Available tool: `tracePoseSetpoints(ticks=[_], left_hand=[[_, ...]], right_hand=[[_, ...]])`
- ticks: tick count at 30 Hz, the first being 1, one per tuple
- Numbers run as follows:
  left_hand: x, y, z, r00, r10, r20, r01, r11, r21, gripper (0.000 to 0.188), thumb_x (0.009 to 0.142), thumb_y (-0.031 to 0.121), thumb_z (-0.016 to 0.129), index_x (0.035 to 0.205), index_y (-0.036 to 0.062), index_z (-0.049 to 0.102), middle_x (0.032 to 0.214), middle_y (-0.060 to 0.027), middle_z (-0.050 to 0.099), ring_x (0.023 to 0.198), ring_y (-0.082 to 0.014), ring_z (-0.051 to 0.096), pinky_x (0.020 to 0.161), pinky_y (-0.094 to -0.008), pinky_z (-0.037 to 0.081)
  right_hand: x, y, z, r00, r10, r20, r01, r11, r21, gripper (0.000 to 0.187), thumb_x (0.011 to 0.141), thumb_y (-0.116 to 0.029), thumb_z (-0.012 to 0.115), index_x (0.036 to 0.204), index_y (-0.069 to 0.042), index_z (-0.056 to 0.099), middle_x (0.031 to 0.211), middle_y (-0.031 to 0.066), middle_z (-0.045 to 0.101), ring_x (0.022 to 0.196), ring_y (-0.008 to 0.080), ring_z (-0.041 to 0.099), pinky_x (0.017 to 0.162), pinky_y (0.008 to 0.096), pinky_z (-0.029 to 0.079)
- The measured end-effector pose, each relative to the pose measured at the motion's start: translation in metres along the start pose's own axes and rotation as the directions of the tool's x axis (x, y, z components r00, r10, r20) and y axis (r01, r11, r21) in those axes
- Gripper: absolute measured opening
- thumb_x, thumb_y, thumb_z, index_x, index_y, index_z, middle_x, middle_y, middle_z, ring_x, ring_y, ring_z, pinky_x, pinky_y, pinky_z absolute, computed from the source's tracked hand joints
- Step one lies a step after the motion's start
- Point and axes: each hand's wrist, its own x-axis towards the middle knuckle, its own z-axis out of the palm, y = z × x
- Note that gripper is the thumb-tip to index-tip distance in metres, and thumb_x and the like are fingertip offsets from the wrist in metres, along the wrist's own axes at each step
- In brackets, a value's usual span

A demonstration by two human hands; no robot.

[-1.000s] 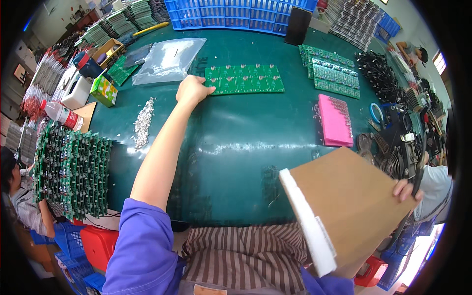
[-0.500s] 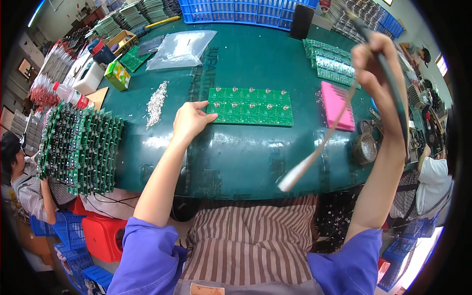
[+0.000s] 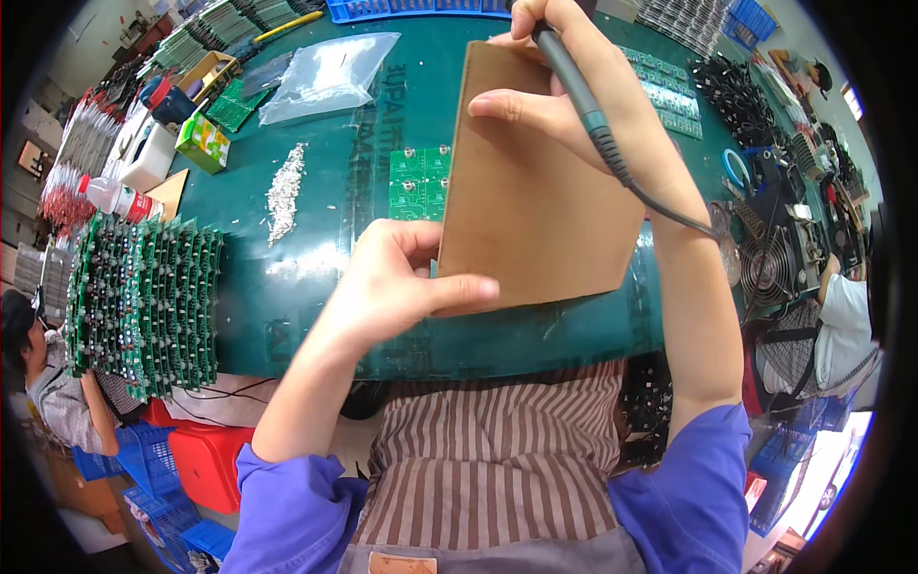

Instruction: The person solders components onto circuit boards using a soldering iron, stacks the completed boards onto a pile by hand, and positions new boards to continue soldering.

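A flat piece of brown cardboard point(image 3: 535, 210) is held up, tilted, over the middle of the table. My left hand point(image 3: 387, 287) grips its lower left corner, thumb on the near face and fingers behind. At its upper part, my right hand point(image 3: 622, 115) has the thumb on the near face and also holds a soldering iron point(image 3: 574, 86), whose cable trails over the wrist; the tip is out of view. Behind the cardboard lies a green circuit board point(image 3: 413, 191) with small upright components. Only its left part shows.
White small parts point(image 3: 285, 196) lie in a pile left of the board. Stacked populated boards point(image 3: 143, 301) stand at the left, near a juice carton point(image 3: 203, 142) and a bottle point(image 3: 120, 199). A plastic bag point(image 3: 330, 77) lies farther back. Green boards point(image 3: 669, 91) and a fan point(image 3: 768, 268) are at the right.
My left hand has let go of the circuit board and taken hold of the cardboard. My right hand has come inward with the soldering iron and the cardboard, which now covers much of the board.
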Motion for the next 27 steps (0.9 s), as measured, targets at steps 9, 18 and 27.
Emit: tracePoseSetpoints(ticks=[9,18,27], left_hand=[[0.056,-0.027,-0.059,0.969,-0.038,-0.245,-0.010,0.982,-0.191,0.031,0.084,0.019,0.075,0.105,-0.0012,0.066,0.098,-0.0071,0.070,0.084,-0.0112,0.067,0.078,-0.0258,0.053],[0.090,-0.042,-0.094,0.956,-0.136,-0.258,0.165,0.982,0.095,0.042,0.078,0.024,0.080,0.109,0.0007,0.066,0.095,-0.0037,0.070,0.085,-0.0095,0.064,0.078,-0.0250,0.050],[0.096,-0.049,-0.090,0.925,-0.105,-0.364,0.185,0.964,0.192,0.055,0.068,0.015,0.085,0.115,-0.0048,0.064,0.095,-0.0075,0.070,0.087,-0.0125,0.064,0.084,-0.0260,0.046]], right_hand=[[-0.097,0.091,-0.011,0.899,0.142,-0.415,-0.302,0.886,-0.353,0.046,0.075,-0.018,0.083,0.099,-0.008,0.044,0.069,0.0055,0.046,0.060,0.0139,0.044,0.054,0.0267,0.039],[-0.103,0.167,0.028,0.806,0.454,-0.381,-0.419,0.891,0.175,0.040,0.076,-0.013,0.080,0.097,-0.011,0.046,0.074,-0.0018,0.048,0.065,0.0073,0.046,0.058,0.0243,0.042],[-0.103,0.173,0.042,0.775,0.526,-0.351,-0.567,0.824,-0.017,0.044,0.075,-0.020,0.082,0.100,-0.011,0.047,0.081,0.0038,0.058,0.070,0.0137,0.056,0.065,0.0305,0.050]])
